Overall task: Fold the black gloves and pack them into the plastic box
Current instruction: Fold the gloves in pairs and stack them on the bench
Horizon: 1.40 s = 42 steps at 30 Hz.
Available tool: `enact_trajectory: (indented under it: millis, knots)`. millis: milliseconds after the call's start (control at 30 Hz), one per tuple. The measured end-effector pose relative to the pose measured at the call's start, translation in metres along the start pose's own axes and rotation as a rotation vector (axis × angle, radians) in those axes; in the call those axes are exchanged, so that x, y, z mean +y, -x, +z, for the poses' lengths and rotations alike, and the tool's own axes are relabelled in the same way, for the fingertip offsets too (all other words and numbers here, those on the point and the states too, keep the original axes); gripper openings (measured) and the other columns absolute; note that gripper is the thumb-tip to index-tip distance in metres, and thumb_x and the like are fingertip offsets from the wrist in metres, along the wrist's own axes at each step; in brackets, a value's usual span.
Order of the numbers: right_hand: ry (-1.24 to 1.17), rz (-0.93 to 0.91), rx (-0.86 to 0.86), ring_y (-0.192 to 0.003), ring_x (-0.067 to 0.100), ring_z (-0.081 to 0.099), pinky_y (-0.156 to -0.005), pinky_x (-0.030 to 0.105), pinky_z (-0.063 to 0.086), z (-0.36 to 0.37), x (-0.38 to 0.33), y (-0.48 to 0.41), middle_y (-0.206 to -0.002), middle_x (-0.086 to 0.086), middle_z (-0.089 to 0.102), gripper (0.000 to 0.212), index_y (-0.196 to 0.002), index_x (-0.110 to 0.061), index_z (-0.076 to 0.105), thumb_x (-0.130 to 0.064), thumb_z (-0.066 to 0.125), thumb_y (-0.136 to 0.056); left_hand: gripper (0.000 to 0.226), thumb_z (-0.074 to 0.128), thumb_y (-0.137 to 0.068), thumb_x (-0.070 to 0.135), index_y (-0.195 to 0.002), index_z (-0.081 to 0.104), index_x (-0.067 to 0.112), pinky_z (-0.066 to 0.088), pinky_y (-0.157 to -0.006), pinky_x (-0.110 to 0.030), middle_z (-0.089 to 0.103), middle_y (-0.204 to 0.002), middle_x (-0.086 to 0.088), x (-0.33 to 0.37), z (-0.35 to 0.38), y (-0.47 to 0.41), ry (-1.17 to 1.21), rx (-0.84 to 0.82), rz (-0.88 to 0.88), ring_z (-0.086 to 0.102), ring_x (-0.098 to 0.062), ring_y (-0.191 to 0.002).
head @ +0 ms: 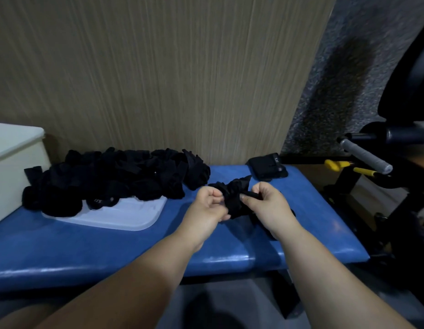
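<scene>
The left hand (207,205) and right hand (265,204) are both pinching a crumpled black glove (234,194) just above the blue bench (308,210). Judging from the bunching, pulling it flat before creasing is advisable. The plastic box (14,160) is sitting at the bench's left end, beyond the unfolded pile (116,176).

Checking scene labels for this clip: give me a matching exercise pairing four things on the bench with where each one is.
Things: 1 glove pile; 2 folded glove; 3 crumpled glove; 4 plastic box.
Places: A gripped by left hand and right hand; B left end of the bench; C partly on the white lid; D alone, far right by the wall.
Pairs: 1-C, 2-D, 3-A, 4-B.
</scene>
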State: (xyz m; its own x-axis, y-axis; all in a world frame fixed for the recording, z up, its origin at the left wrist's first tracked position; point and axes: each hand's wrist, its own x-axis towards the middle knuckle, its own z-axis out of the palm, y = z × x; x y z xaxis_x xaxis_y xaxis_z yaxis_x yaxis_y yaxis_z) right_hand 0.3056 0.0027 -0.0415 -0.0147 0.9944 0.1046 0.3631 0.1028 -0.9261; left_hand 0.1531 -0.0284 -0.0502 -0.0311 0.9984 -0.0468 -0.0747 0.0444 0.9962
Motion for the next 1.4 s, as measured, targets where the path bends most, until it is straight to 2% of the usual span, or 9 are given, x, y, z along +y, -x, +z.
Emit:
enact_trajectory:
  millis: [267, 433, 633, 700, 800, 900, 1000, 1267, 1400]
  knots:
    - [0.016, -0.031, 0.024, -0.059, 0.018, 0.048, -0.057, 0.031, 0.041, 0.003, 0.0, 0.001, -0.061, 0.004, 0.049, 0.038, -0.065, -0.017, 0.038, -0.021, 0.07, -0.084, 0.024, 0.068, -0.085, 0.007, -0.103, 0.057, 0.019, 0.048, -0.065, -0.015, 0.062, -0.093, 0.0, -0.009, 0.001, -0.006, -0.32, 0.021, 0.082, 0.056, -0.009, -0.077]
    - [0.032, -0.074, -0.001, -0.054, 0.01, 0.042, -0.052, 0.025, 0.038, 0.003, -0.001, 0.004, -0.055, -0.004, 0.046, 0.038, -0.064, -0.017, 0.038, -0.02, 0.071, -0.084, 0.02, 0.069, -0.083, 0.015, -0.078, 0.05, 0.019, 0.036, -0.05, -0.012, 0.047, -0.064, 0.008, -0.011, 0.0, -0.012, -0.473, 0.12, 0.142, 0.041, -0.004, -0.054]
    - [-0.062, -0.068, -0.154, -0.06, 0.013, 0.043, -0.057, 0.025, 0.038, 0.0, -0.002, 0.005, -0.063, -0.001, 0.046, 0.034, -0.07, -0.017, 0.041, -0.018, 0.072, -0.084, 0.024, 0.062, -0.087, 0.019, -0.073, 0.043, 0.022, 0.047, -0.062, -0.035, 0.047, -0.065, 0.004, -0.008, 0.0, -0.015, -0.509, 0.205, 0.13, 0.047, -0.013, -0.061]
    - [-0.069, -0.068, -0.238, -0.066, 0.015, 0.048, -0.063, 0.031, 0.043, -0.001, 0.0, 0.004, -0.07, 0.002, 0.051, 0.032, -0.072, -0.018, 0.044, -0.016, 0.074, -0.081, 0.023, 0.059, -0.088, 0.019, -0.074, 0.04, 0.022, 0.052, -0.071, -0.047, 0.044, -0.065, 0.003, -0.007, -0.001, -0.015, -0.5, 0.226, 0.113, 0.048, -0.016, -0.064]
    - [-0.064, -0.069, -0.306, -0.075, 0.018, 0.058, -0.077, 0.039, 0.052, -0.002, 0.0, 0.004, -0.079, 0.004, 0.06, 0.027, -0.081, -0.014, 0.052, -0.007, 0.078, -0.075, 0.022, 0.056, -0.09, 0.02, -0.076, 0.039, 0.019, 0.052, -0.071, -0.05, 0.042, -0.065, 0.001, -0.006, -0.001, -0.015, -0.517, 0.26, 0.093, 0.049, -0.019, -0.064]
    - [-0.093, -0.065, -0.232, -0.071, 0.015, 0.058, -0.073, 0.029, 0.053, 0.0, -0.002, 0.006, -0.076, 0.002, 0.059, 0.028, -0.085, -0.011, 0.055, -0.002, 0.079, -0.074, 0.022, 0.053, -0.091, 0.017, -0.077, 0.036, 0.018, 0.048, -0.058, -0.039, 0.042, -0.065, 0.0, -0.008, -0.001, -0.013, -0.532, 0.309, 0.11, 0.047, -0.017, -0.06]
    - [-0.061, -0.081, -0.104, -0.058, 0.005, 0.051, -0.063, 0.02, 0.049, 0.005, -0.002, 0.007, -0.063, -0.013, 0.053, 0.03, -0.079, -0.02, 0.054, -0.006, 0.08, -0.074, 0.021, 0.051, -0.092, 0.017, -0.078, 0.036, 0.016, 0.032, -0.047, -0.023, 0.041, -0.063, 0.002, -0.008, -0.002, -0.011, -0.566, 0.362, 0.131, 0.037, -0.012, -0.054]
    - [0.07, -0.138, 0.081, -0.052, -0.001, 0.045, -0.056, 0.012, 0.04, 0.013, -0.001, 0.006, -0.061, -0.011, 0.051, 0.033, -0.07, -0.021, 0.045, -0.014, 0.077, -0.078, 0.021, 0.047, -0.091, 0.017, -0.075, 0.034, 0.018, 0.045, -0.06, -0.04, 0.064, -0.083, -0.022, -0.014, -0.003, -0.013, -0.544, 0.384, 0.112, 0.057, -0.027, -0.067]
    - [0.195, -0.159, 0.115, -0.06, 0.018, 0.057, -0.061, 0.031, 0.047, 0.01, -0.004, 0.008, -0.061, -0.001, 0.055, 0.022, -0.074, -0.019, 0.047, -0.008, 0.066, -0.079, 0.017, 0.041, -0.091, 0.011, -0.08, 0.033, 0.02, 0.051, -0.067, -0.041, 0.067, -0.078, -0.013, -0.013, -0.001, -0.011, -0.503, 0.356, 0.091, 0.066, -0.018, -0.069]
